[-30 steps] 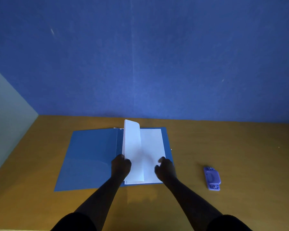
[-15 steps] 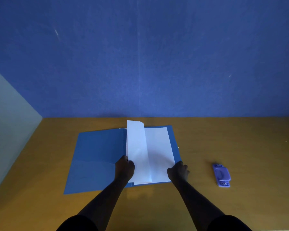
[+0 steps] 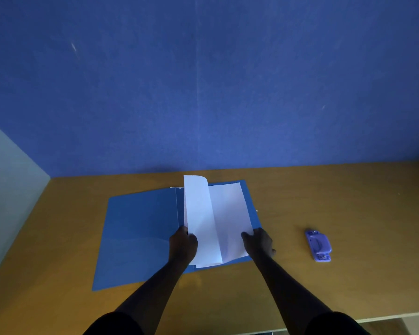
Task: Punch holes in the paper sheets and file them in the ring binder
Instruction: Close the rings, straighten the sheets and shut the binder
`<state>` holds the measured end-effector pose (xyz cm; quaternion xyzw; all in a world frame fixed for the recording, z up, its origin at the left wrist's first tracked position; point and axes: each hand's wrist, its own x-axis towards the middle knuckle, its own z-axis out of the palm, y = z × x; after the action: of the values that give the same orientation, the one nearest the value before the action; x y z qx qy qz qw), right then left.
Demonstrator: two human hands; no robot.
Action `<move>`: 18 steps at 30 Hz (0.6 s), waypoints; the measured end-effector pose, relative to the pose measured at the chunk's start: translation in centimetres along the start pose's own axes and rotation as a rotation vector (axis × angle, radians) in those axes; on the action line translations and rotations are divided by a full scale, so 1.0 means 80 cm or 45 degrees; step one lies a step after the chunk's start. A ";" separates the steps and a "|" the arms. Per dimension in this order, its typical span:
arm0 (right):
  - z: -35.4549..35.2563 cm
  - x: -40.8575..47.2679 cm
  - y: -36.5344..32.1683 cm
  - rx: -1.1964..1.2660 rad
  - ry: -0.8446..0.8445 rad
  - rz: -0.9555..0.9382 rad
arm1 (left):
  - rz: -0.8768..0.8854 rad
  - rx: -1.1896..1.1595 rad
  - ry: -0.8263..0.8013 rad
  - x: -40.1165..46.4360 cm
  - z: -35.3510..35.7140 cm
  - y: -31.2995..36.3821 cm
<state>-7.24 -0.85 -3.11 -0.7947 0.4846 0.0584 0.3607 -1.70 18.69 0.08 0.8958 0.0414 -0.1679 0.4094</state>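
- The open blue ring binder (image 3: 140, 228) lies flat on the brown wooden desk (image 3: 336, 204), with the white paper sheets (image 3: 228, 213) on its right half by the spine.
- The top sheet (image 3: 196, 209) curls up and over towards the left; I judge the filing step is under way.
- To do it well: keep the punched edge lined up with the rings (hidden here) and ease the sheets down evenly.
- The left hand (image 3: 183, 245) grips the lifted sheet's near left edge, fingers curled.
- The right hand (image 3: 258, 243) rests on the stack's near right corner; its fingers' curl is unclear.
- The purple plastic hole punch (image 3: 318, 245) sits well apart, to the right.
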 end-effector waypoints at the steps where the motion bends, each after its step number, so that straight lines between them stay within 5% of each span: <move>1: -0.004 -0.005 -0.005 -0.004 0.016 -0.020 | -0.005 -0.009 -0.001 0.002 0.001 -0.003; 11: -0.021 -0.017 -0.020 -0.150 0.019 -0.524 | 0.202 -0.130 -0.011 0.001 -0.003 0.003; 18: -0.016 -0.024 -0.042 -0.133 -0.104 -0.562 | 0.201 0.013 -0.169 0.007 0.000 0.011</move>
<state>-5.84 0.62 0.41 -0.8960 0.2803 0.0352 0.3425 -0.95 18.07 0.51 0.8853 -0.0573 -0.1942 0.4186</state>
